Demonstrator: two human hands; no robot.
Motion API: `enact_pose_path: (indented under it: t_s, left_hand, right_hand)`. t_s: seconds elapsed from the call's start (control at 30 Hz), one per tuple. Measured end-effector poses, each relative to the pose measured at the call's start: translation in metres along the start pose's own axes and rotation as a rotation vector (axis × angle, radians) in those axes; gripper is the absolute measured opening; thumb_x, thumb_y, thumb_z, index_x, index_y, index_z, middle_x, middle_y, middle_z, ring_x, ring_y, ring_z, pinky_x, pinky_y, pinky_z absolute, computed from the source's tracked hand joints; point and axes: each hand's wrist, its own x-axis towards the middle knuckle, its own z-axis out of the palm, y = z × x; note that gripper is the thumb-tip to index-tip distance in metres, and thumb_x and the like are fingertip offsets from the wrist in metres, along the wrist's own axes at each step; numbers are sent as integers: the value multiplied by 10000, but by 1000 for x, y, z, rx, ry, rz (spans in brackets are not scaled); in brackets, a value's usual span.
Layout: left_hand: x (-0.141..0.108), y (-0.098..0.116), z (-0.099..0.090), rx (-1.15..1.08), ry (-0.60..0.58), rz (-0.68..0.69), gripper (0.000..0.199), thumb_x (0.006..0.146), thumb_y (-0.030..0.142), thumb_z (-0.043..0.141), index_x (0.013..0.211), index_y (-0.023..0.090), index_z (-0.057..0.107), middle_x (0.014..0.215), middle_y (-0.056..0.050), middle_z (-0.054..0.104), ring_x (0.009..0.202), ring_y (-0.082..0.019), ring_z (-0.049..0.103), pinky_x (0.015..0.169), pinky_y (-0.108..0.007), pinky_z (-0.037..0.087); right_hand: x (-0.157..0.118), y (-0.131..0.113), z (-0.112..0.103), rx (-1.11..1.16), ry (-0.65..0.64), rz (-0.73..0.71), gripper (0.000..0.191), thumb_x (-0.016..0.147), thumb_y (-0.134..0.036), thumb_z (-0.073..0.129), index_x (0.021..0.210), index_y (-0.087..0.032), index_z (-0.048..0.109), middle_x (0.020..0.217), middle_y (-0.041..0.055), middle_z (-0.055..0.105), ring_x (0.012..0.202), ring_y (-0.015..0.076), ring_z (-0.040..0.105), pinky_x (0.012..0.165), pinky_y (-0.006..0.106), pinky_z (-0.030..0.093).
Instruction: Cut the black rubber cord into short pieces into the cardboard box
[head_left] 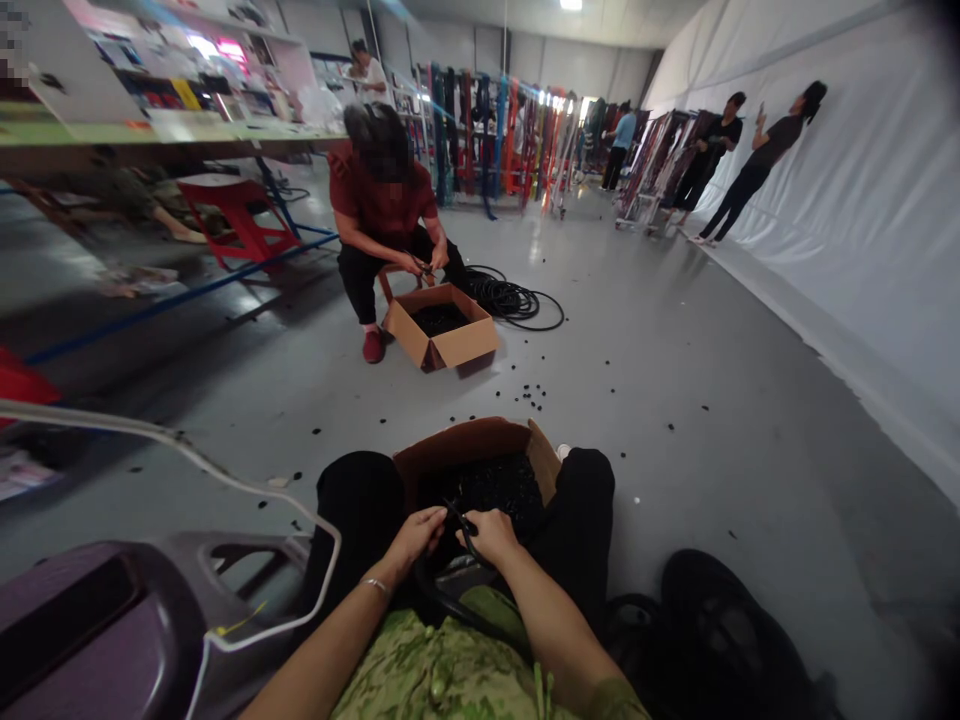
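Black tubing (pixel 430 588) is gripped by the left hand (pixel 416 536), scissors (pixel 468 532) by the right hand (pixel 491 537) (wide floor (pixel 675 490) beyond the box rim (pixel 543 462)).

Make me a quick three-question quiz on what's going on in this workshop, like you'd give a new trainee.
1. What does the right hand hold?
a) a paintbrush
b) a scissor-like tool
c) a cup

2. True or false: the nearest cardboard box is taped shut.

3. Fill in the colour: beside the seated person in red lies a coil of ____ tubing.

Key: 1 b; 2 false; 3 black
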Motion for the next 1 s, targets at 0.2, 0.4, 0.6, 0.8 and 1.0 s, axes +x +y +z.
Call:
enact_pose_path:
  t_s: [0.2,0.4,0.6,0.8,1.0]
  left_hand:
    - [5,-6,0,-37,23,-12,642,498,718,689,785,149,609,480,95,407,354,-56,340,368,-199,245]
    - [7,-9,-1,-31,35,0,647,515,727,675,797,147,620,479,90,416,347,-56,332,359,-199,234]
    - [4,-5,-2,9,31,63,641,560,724,664,841,148,632,479,83,426,370,-67,353,385,-204,261]
    - [-1,1,-3,64,-41,134,687,613,701,658,991,128,664,462,89,408,390,-69,344,413,-203,262]
    - [-5,5,0,46,-45,98,632,578,723,661,834,146,635,471,84,398,380,-64,333,397,-200,234]
  right_hand:
    - [2,1,4,-158,14,-59,318,881,-433,515,1081,-275,707,973,71,764,919,240,713,788,299,495]
    - [3,1,6,-230,26,-104,316,906,-385,486,1086,-221,687,958,113,757,896,265,718,773,332,505]
    - [-1,-1,-1,-73,38,-60,375,845,-548,543,1125,-328,663,996,19,757,961,236,701,762,290,481]
    - [-2,-2,-6,58,18,-12,360,823,-567,564,1119,-384,656,991,-35,749,964,199,686,743,254,447]
    - [-2,-2,-7,155,-37,-12,336,831,-550,557,1099,-382,670,977,-43,746,979,203,678,737,244,438]
